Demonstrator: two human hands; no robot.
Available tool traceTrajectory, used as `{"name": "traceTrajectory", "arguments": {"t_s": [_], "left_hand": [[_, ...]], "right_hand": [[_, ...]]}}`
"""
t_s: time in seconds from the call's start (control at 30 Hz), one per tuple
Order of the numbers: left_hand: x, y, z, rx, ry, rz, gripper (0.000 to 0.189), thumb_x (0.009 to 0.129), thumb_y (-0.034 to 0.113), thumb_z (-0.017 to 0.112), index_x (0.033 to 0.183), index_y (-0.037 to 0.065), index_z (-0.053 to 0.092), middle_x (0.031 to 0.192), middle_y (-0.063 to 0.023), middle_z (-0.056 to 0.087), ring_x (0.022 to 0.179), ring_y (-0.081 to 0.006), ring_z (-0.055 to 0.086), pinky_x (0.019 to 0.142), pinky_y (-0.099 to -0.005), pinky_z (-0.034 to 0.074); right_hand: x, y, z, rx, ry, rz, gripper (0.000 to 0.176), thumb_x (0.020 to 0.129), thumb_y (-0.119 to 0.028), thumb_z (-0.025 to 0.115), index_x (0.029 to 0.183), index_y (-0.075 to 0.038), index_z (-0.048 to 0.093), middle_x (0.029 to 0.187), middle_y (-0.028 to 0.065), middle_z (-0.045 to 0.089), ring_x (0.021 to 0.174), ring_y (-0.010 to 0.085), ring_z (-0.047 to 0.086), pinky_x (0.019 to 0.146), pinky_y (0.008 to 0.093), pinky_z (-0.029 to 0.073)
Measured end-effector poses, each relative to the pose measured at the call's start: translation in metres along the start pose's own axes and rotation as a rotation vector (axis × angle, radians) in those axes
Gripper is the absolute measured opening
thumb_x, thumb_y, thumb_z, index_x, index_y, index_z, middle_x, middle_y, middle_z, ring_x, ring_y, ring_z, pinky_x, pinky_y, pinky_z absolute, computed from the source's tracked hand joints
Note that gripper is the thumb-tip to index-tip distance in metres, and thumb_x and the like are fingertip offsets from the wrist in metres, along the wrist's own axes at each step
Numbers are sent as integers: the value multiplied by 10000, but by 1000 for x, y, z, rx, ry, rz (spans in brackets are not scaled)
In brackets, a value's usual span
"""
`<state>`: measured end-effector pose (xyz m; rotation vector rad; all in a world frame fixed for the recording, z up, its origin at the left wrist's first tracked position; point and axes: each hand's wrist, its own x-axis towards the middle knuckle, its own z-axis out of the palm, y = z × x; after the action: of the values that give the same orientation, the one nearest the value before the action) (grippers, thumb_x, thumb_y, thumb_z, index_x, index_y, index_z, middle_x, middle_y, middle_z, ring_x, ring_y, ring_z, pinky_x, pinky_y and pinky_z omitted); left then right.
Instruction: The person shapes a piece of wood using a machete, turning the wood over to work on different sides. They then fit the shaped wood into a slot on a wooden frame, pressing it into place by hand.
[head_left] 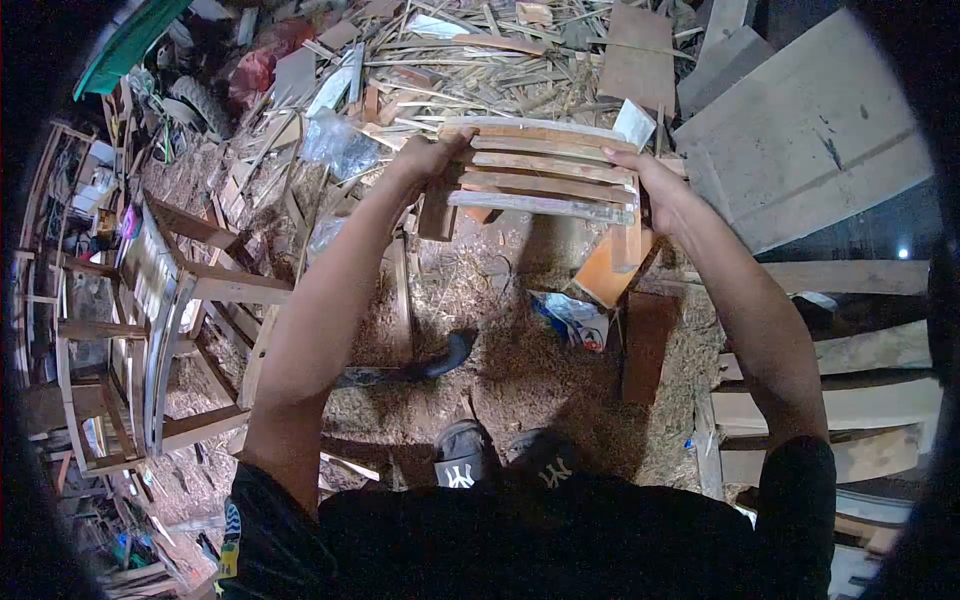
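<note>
Held out in front of me is a slatted wooden frame (550, 184), which looks like a chair backrest, with several slightly curved slats between two short uprights. My left hand (432, 160) is closed around its left end, with the thumb near the top slat. At the other end, my right hand (652, 182) grips the right upright, thumb over the top edge. The fingers behind the wood are partly hidden. Below the frame's right end, an orange-brown wood piece (608, 268) rests near the ground.
Wooden chair frames (190, 310) stand at left. More slatted wood (840, 405) lies at right, below a large grey panel (810, 130). A heap of wood offcuts (490, 75) spreads across the back. Near my shoes (465, 450) are a printed packet (578, 322) and a brown board (651, 345).
</note>
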<state>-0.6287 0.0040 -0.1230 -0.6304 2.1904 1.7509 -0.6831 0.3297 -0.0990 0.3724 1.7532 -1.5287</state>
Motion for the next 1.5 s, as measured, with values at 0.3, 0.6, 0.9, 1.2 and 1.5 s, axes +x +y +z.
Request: {"name": "traceTrajectory", "arguments": {"t_s": [0.3, 0.6, 0.9, 1.2, 1.5], "left_hand": [[-2, -15, 1, 11, 18, 41, 481, 880, 540, 669, 929, 62, 669, 768, -27, 619, 612, -144, 564, 555, -338, 521], [5, -30, -5, 170, 109, 47, 490, 884, 495, 686, 1056, 37, 664, 898, -62, 692, 744, -169, 655, 624, -337, 542], [-7, -28, -5, 236, 165, 70, 957, 757, 710, 661, 1178, -147, 589, 1105, -252, 661, 983, -315, 667, 818, -400, 527], [-23, -15, -3, 85, 189, -70, 959, 790, 689, 642, 1286, -122, 520, 1207, -245, 617, 1021, -318, 647, 823, -388, 526], [-30, -16, 1, -1, 215, -44, 754, 905, 587, 567, 1338, -29, 512, 1226, -166, 621, 1076, -268, 615, 846, -414, 513]], "right_hand": [[-21, 9, 16, 97, 9, -28, 364, 903, -420, 648, 1042, -86, 607, 807, 43, 647, 598, 132, 611, 512, 309, 521], [-35, 14, 12, -19, -36, -63, 616, 837, -518, 705, 1265, -98, 565, 1164, 76, 656, 1035, 200, 631, 896, 404, 509], [-35, 16, 9, -11, -3, -59, 641, 840, -526, 684, 1278, -80, 548, 1189, 103, 639, 1029, 226, 632, 864, 465, 527], [-34, 11, 9, 0, 38, 19, 792, 843, -704, 524, 1455, -219, 401, 1467, 121, 432, 1302, 300, 424, 1020, 601, 325], [-21, 16, 2, 7, 45, 88, 982, 785, -762, 558, 1529, -194, 263, 1561, 129, 305, 1382, 317, 351, 1078, 587, 263]]}}
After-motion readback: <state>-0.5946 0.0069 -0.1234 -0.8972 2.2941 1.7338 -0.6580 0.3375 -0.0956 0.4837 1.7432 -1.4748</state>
